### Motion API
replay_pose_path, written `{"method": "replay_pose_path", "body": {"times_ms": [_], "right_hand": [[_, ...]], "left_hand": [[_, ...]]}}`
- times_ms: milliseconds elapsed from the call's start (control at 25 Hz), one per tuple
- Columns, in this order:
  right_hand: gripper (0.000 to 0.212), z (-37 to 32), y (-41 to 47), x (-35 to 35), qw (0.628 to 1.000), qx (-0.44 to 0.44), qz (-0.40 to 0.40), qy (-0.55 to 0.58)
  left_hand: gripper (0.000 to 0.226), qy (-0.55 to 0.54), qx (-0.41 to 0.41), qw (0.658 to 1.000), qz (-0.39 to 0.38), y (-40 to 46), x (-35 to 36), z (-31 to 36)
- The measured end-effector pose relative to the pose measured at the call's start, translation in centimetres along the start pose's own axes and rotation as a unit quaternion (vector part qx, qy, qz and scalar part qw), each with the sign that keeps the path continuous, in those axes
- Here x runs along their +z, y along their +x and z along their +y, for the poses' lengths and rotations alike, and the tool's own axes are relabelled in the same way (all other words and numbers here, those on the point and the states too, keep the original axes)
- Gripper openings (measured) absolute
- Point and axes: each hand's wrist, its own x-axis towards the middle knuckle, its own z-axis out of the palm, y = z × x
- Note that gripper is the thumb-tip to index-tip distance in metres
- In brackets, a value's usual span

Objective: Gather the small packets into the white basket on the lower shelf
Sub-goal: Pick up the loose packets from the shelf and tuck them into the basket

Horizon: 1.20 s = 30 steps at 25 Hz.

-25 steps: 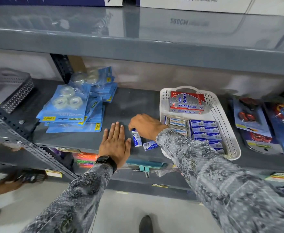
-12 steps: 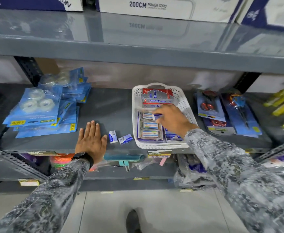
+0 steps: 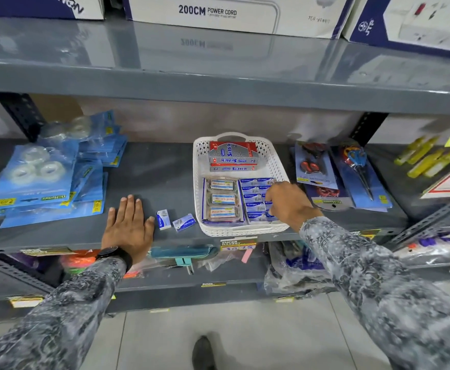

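The white basket [image 3: 245, 230] stands on the grey shelf [image 3: 159, 180]. It holds a red and grey box [image 3: 233, 156] at the back, clear boxes [image 3: 221, 200] on the left and rows of small blue packets [image 3: 253, 198] on the right. My right hand [image 3: 289, 204] reaches into the basket with fingertips curled down onto those blue packets; whether one is pinched is hidden. Two small packets [image 3: 163, 219] [image 3: 183, 222] lie on the shelf just left of the basket. My left hand [image 3: 129, 225] rests flat beside them, fingers spread, holding nothing.
Blue carded tape rolls [image 3: 39, 177] are stacked at the shelf's left. Carded scissors [image 3: 359, 174] and yellow items [image 3: 426, 161] lie right of the basket. The upper shelf [image 3: 218, 84] overhangs closely, carrying a power cord box [image 3: 207, 12]. Bagged goods fill the shelf below.
My right hand lifted a small packet from the shelf, carried it right into the basket, and now sits lower over the right-hand rows. My left hand stayed flat.
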Motion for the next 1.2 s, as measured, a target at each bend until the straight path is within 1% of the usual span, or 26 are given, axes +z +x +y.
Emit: {"method": "replay_pose_path", "body": {"times_ms": [120,160,240,280,320,360,440,480,600,680,800,880,960,1040,1080,1120,1200], "right_hand": [[0.028,-0.4,-0.2,-0.2,1.000,0.007,-0.015,0.017],[0.027,-1.1,-0.1,-0.7,1.000,0.010,-0.006,0.022],[0.027,-3.6,0.3,-1.7,0.997,-0.005,0.061,0.052],[0.029,-5.5,0.6,-2.2,0.991,-0.039,0.104,0.073],[0.030,-7.9,0.8,-2.5,0.984,-0.088,0.128,0.089],[0.032,-10.5,1.1,-2.4,0.976,-0.147,0.132,0.094],[0.033,-15.3,1.5,-1.7,0.959,-0.250,0.103,0.081],[0.033,-17.2,1.8,-1.2,0.952,-0.285,0.080,0.076],[0.029,-20.6,3.0,-0.3,0.941,-0.333,-0.004,0.055],[0.021,-21.3,3.7,0.1,0.942,-0.330,-0.050,0.036],[0.018,-21.8,4.7,0.8,0.947,-0.307,-0.070,0.065],[0.020,-21.9,4.6,0.6,0.948,-0.300,-0.049,0.091],[0.029,-21.1,4.0,-0.2,0.949,-0.280,0.007,0.147],[0.037,-19.1,3.1,-1.6,0.945,-0.228,0.071,0.224],[0.039,-17.6,2.7,-2.1,0.945,-0.190,0.091,0.249],[0.038,-15.7,2.4,-2.4,0.951,-0.145,0.096,0.255],[0.033,-11.9,1.9,-2.6,0.968,-0.037,0.075,0.238]], "left_hand": [[0.080,0.005,-0.001,1.000,-0.001,0.0,0.1,0.0],[0.080,0.003,-0.001,1.000,0.001,0.1,0.1,0.0],[0.079,0.000,0.000,1.000,-0.003,0.1,0.0,0.1],[0.079,0.002,0.001,1.000,-0.005,0.1,0.0,0.2],[0.079,0.003,0.001,1.000,-0.004,0.0,0.0,0.2],[0.078,0.001,-0.001,1.000,0.000,-0.1,0.1,0.1],[0.077,0.001,-0.001,1.000,-0.001,-0.1,0.0,0.0],[0.076,0.002,0.002,1.000,-0.005,-0.1,-0.1,0.1],[0.073,-0.001,0.007,1.000,-0.005,-0.1,-0.2,0.0],[0.071,-0.001,0.008,1.000,-0.004,-0.1,-0.2,0.0],[0.071,0.003,0.009,1.000,0.003,0.0,0.0,-0.2],[0.072,0.005,0.007,1.000,0.003,0.0,0.2,-0.2],[0.073,0.007,0.006,1.000,0.008,0.1,0.3,-0.3],[0.077,0.004,0.004,1.000,0.008,0.1,0.4,-0.5],[0.078,0.004,0.004,1.000,0.007,0.0,0.4,-0.4],[0.079,0.005,0.006,1.000,0.006,0.0,0.4,-0.3],[0.080,0.004,0.003,1.000,0.008,-0.1,0.4,-0.5]]}}
